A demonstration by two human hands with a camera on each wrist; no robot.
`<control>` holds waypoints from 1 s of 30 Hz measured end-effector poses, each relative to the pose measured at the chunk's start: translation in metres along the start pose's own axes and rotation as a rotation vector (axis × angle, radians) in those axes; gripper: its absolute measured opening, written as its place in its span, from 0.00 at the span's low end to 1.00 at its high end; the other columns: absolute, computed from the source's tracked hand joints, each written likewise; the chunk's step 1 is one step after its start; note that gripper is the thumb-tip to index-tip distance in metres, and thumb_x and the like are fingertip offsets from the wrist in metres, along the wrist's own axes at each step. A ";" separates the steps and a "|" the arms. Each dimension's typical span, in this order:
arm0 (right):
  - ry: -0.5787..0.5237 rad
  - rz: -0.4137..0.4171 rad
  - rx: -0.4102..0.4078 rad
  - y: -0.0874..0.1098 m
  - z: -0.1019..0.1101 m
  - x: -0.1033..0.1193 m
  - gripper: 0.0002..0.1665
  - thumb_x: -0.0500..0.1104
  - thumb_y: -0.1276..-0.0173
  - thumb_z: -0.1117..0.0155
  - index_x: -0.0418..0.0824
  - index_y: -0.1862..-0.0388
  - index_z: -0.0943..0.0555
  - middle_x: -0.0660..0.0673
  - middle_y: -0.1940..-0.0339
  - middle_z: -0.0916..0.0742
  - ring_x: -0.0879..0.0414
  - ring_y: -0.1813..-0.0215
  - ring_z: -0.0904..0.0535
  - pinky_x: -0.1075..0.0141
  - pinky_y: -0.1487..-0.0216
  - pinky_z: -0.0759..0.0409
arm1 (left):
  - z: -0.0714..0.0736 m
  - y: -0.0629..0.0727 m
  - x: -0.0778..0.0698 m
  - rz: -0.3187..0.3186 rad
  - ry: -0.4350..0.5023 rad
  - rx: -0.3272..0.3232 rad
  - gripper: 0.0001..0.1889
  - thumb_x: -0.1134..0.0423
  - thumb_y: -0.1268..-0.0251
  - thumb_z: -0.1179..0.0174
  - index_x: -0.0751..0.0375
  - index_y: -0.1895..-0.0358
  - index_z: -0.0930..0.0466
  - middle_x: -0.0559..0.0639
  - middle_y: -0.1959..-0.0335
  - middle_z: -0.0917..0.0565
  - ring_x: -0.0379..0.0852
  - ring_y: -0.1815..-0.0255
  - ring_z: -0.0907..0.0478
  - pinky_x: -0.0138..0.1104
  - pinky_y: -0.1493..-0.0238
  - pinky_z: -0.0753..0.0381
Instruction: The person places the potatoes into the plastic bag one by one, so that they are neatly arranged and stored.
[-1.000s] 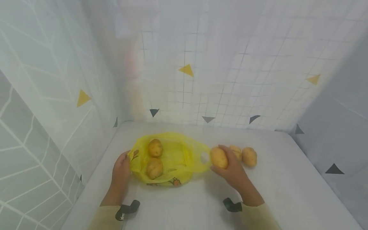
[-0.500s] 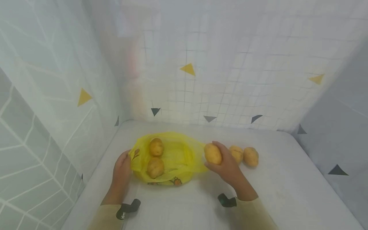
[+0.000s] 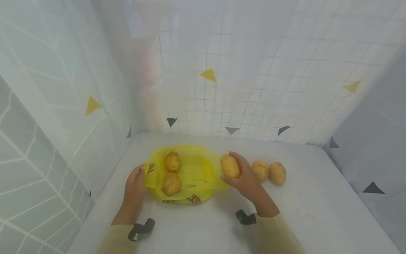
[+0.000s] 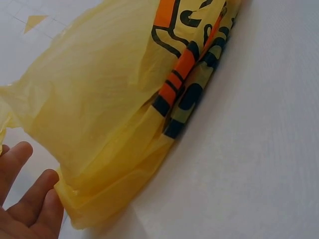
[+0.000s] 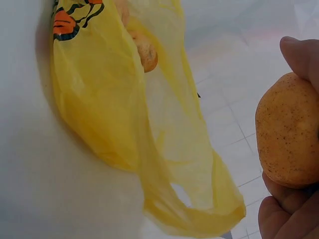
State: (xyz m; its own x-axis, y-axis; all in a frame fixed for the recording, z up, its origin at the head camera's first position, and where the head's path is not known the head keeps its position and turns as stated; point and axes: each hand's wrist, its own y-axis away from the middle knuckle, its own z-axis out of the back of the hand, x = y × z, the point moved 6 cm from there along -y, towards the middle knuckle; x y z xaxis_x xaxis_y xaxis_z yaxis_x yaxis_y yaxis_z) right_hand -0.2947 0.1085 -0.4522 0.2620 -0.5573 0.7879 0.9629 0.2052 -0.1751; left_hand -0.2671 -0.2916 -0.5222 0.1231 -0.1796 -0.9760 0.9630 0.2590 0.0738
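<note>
A yellow plastic bag [image 3: 193, 169] with printed figures lies opened on the table, two potatoes [image 3: 171, 184] inside it. My left hand [image 3: 134, 185] pinches the bag's left rim; in the left wrist view its fingers [image 4: 37, 196] lie against the thin yellow film. With my right hand [image 3: 245, 178] I grip another potato [image 3: 229, 165], thumb and fingers around it, raised beside the bag's right end. The right wrist view has this potato [image 5: 289, 129] at the right edge, apart from the bag's handle loop [image 5: 194, 219].
Two more potatoes [image 3: 277, 173] sit side by side on the white table [image 3: 317, 208], just right of my right hand. Patterned curtain-like sheets [image 3: 247, 70] enclose the table at the back and sides.
My right hand has moved left and slightly up with its potato, toward the bag's opening. The bag's right handle end now lies behind the hand. My left hand keeps its place at the rim.
</note>
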 end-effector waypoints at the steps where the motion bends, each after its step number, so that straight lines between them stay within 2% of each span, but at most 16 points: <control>1: -0.005 0.006 0.004 -0.001 -0.001 0.002 0.52 0.52 0.37 0.22 0.56 0.18 0.39 0.48 0.23 0.27 0.45 0.34 0.25 0.42 0.32 0.23 | 0.000 0.000 0.000 -0.001 -0.001 -0.001 0.26 0.47 0.14 0.65 0.54 0.26 0.30 0.49 0.26 0.28 0.49 0.25 0.34 0.51 0.22 0.38; 6: -0.026 0.016 0.027 -0.007 -0.007 0.010 0.54 0.53 0.38 0.21 0.58 0.18 0.40 0.50 0.20 0.29 0.45 0.30 0.26 0.40 0.30 0.26 | 0.002 0.003 -0.001 0.000 -0.007 -0.009 0.26 0.47 0.14 0.65 0.54 0.27 0.29 0.49 0.27 0.27 0.49 0.28 0.32 0.50 0.24 0.36; 12: -0.055 0.047 0.066 -0.019 -0.015 0.023 0.54 0.53 0.38 0.21 0.59 0.18 0.40 0.52 0.20 0.31 0.47 0.28 0.28 0.41 0.26 0.29 | 0.003 0.004 0.000 -0.001 -0.002 -0.008 0.26 0.46 0.14 0.65 0.54 0.27 0.29 0.49 0.27 0.27 0.49 0.26 0.33 0.51 0.23 0.37; 17: -0.058 0.123 0.066 -0.023 -0.018 0.037 0.54 0.49 0.39 0.20 0.53 0.18 0.38 0.50 0.22 0.29 0.46 0.30 0.27 0.40 0.27 0.29 | 0.001 0.003 0.003 0.000 0.002 0.001 0.26 0.46 0.14 0.65 0.53 0.26 0.30 0.48 0.25 0.28 0.48 0.25 0.34 0.52 0.21 0.39; 22: -0.063 0.164 0.075 -0.028 -0.025 0.049 0.53 0.46 0.39 0.20 0.48 0.19 0.38 0.47 0.24 0.27 0.45 0.31 0.26 0.41 0.27 0.29 | 0.001 0.005 0.002 -0.001 -0.007 -0.002 0.26 0.45 0.14 0.64 0.52 0.27 0.29 0.47 0.27 0.27 0.47 0.26 0.34 0.51 0.23 0.37; 30: -0.081 0.223 0.096 -0.042 -0.045 0.061 0.53 0.47 0.39 0.20 0.45 0.19 0.37 0.46 0.26 0.25 0.47 0.33 0.24 0.45 0.30 0.25 | 0.005 0.006 -0.001 0.003 -0.020 -0.007 0.27 0.45 0.15 0.65 0.53 0.27 0.29 0.48 0.26 0.28 0.48 0.25 0.35 0.52 0.22 0.38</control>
State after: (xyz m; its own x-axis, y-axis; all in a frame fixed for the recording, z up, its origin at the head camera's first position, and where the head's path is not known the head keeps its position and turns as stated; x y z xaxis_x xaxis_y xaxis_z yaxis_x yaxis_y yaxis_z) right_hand -0.3163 0.0294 -0.4233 0.4571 -0.4240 0.7819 0.8706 0.3930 -0.2958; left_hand -0.2603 -0.2944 -0.5201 0.1307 -0.1978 -0.9715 0.9609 0.2666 0.0750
